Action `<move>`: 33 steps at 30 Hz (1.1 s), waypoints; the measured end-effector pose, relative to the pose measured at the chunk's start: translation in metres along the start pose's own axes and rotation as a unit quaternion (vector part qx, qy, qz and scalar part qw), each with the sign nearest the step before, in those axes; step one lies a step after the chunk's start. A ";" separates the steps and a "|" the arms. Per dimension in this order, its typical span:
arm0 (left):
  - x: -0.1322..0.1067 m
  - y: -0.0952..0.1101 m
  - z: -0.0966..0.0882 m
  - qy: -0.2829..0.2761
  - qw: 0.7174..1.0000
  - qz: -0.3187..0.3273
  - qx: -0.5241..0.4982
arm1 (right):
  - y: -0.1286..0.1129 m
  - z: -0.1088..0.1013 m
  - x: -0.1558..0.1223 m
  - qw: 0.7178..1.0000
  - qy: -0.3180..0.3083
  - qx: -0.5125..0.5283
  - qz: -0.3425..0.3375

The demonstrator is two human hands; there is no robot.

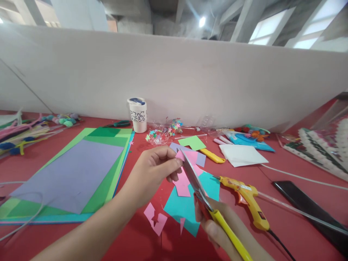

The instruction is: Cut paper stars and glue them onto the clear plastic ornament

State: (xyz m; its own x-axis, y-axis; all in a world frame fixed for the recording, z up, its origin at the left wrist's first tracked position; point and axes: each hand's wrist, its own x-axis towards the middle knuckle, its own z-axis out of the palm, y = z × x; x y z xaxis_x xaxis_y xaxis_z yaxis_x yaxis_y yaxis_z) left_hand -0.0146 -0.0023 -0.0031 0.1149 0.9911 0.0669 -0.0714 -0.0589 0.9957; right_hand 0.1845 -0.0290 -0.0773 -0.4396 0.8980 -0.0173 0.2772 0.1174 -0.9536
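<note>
Between the thumb and fingers of my left hand (157, 165) is a small piece of pink paper (179, 155). My right hand (214, 221) grips a pair of scissors (194, 177) with yellow and red handles. The blades point up and away, their tips right beside the pink piece; whether they touch it I cannot tell. Beneath the hands lie a teal sheet (176, 208), pink paper (182, 185) and a lilac sheet (201, 159). Nearer to me are a cut pink scrap (160, 224) and a thin pink sliver (182, 224).
Coloured sheets (73, 174) are stacked at left. A yellow glue gun (246, 195) with a cord lies at right, near a black flat object (299, 203). Behind are a white cup (139, 116), a yellow cutter (213, 156), star sequins (157, 136) and folded white paper (241, 155).
</note>
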 end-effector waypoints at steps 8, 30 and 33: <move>-0.001 0.000 0.000 0.006 1.000 -0.004 0.011 | -0.014 0.002 -0.004 1.000 -0.002 -0.019 -0.015; -0.001 -0.001 0.000 0.007 1.000 -0.006 -0.006 | -0.026 0.005 -0.011 0.993 0.053 -0.101 -0.031; 0.000 0.000 0.000 0.006 1.000 -0.009 -0.012 | -0.026 0.005 -0.011 0.995 0.045 -0.088 -0.024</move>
State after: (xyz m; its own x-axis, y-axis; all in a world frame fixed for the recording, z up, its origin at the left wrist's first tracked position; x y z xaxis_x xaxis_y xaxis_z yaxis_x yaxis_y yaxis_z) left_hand -0.0146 -0.0028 -0.0033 0.1048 0.9933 0.0481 -0.0927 -0.0384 0.9950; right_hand 0.1785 -0.0442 -0.0540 -0.3801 0.9229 0.0611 0.4066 0.2261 -0.8852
